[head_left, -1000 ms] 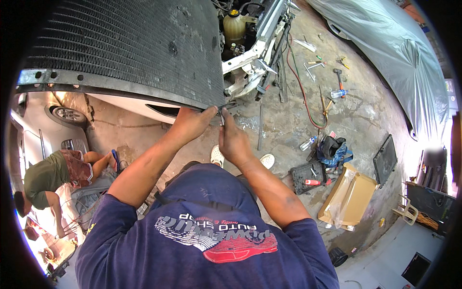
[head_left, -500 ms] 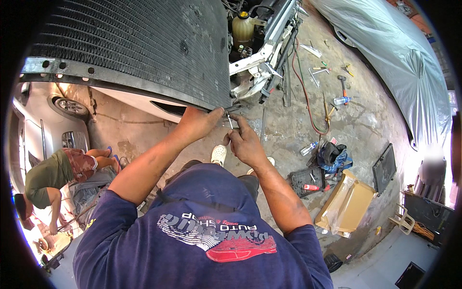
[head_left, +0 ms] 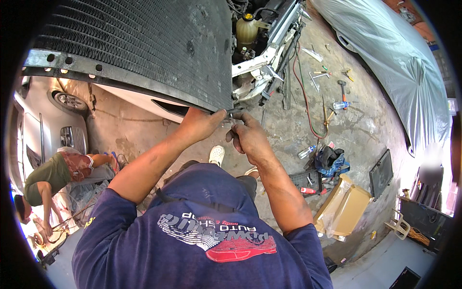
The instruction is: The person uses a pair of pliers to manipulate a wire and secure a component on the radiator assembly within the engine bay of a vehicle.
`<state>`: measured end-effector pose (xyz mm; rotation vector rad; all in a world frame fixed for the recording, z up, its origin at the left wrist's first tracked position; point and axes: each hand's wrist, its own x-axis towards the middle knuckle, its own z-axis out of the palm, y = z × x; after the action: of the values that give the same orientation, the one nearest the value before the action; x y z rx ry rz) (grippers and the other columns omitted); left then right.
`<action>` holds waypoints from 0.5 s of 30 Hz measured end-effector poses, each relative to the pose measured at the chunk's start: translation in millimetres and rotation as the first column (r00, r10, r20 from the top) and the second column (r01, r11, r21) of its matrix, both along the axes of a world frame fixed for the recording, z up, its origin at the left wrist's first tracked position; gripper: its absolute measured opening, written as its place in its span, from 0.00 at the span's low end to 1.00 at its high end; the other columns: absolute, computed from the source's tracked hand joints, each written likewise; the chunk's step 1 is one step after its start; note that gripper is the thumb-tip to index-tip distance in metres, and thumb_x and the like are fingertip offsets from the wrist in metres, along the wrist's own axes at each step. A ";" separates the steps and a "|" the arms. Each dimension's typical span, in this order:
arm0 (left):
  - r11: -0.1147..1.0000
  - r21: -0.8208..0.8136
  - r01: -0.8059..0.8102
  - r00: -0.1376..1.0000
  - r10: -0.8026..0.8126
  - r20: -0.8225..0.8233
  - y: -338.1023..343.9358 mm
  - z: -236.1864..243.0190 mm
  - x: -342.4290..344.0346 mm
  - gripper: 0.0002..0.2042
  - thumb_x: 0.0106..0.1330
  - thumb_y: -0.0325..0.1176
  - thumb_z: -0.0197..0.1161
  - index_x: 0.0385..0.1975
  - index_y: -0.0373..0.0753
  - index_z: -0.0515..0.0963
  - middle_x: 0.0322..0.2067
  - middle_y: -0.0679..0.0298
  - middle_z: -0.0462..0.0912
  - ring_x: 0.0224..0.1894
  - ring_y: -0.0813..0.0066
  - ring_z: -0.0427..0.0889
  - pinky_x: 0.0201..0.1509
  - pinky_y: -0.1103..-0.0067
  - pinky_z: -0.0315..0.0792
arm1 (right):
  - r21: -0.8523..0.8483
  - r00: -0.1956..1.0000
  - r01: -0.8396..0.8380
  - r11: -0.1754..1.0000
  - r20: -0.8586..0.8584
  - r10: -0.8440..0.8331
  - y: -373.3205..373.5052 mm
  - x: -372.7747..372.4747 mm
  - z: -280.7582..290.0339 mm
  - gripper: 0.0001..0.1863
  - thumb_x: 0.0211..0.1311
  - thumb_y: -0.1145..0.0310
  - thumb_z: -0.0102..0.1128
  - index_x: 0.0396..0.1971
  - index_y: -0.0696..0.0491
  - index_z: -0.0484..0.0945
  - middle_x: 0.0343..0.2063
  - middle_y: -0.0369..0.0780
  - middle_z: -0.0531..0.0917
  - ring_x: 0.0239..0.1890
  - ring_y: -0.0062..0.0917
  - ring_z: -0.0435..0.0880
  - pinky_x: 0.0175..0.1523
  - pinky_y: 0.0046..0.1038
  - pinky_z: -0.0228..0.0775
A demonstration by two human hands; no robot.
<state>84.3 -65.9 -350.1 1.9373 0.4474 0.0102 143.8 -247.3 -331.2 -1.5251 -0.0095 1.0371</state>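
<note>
A large black finned radiator (head_left: 144, 53) fills the upper left, with a drilled metal strip (head_left: 113, 71) along its near edge. My left hand (head_left: 202, 124) is closed at the radiator's near right corner, thumb on top and fingers hidden underneath. Right beside it, my right hand (head_left: 251, 136) has its index finger and thumb closed round a small, thin metal piece (head_left: 232, 116) at that corner. The piece is too small to name, and the fingers partly cover it. A dark hose or bracket end (head_left: 237, 110) sits just beyond the fingertips.
The opened car front (head_left: 257, 60) with a yellowish fluid reservoir (head_left: 247, 30) stands beyond the corner. Right of me lie a hammer (head_left: 342, 91), a cardboard box (head_left: 347, 204) and a tool bag (head_left: 332, 161). A covered car (head_left: 404, 62) is far right; another person (head_left: 48, 176) bends at left.
My right index finger has moved up and inward at the radiator corner, and less of the thin metal piece shows. My left hand stays there. The whole view has shifted slightly.
</note>
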 end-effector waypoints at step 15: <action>0.999 0.040 0.032 0.999 -0.032 -0.005 0.6 5.6 -0.2 0.15 0.71 0.34 0.65 0.52 0.30 0.79 0.43 0.54 0.86 0.46 0.65 0.85 0.52 0.69 0.79 | 0.051 0.995 0.100 0.994 -0.004 -0.100 7.9 -13.3 3.4 0.23 0.69 0.77 0.45 0.63 0.61 0.70 0.23 0.40 0.82 0.12 0.16 0.68 0.16 0.23 0.54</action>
<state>84.1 -65.3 -344.5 1.9839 0.4218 -0.0060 130.6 -239.4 -327.7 -1.4641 0.0407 0.9518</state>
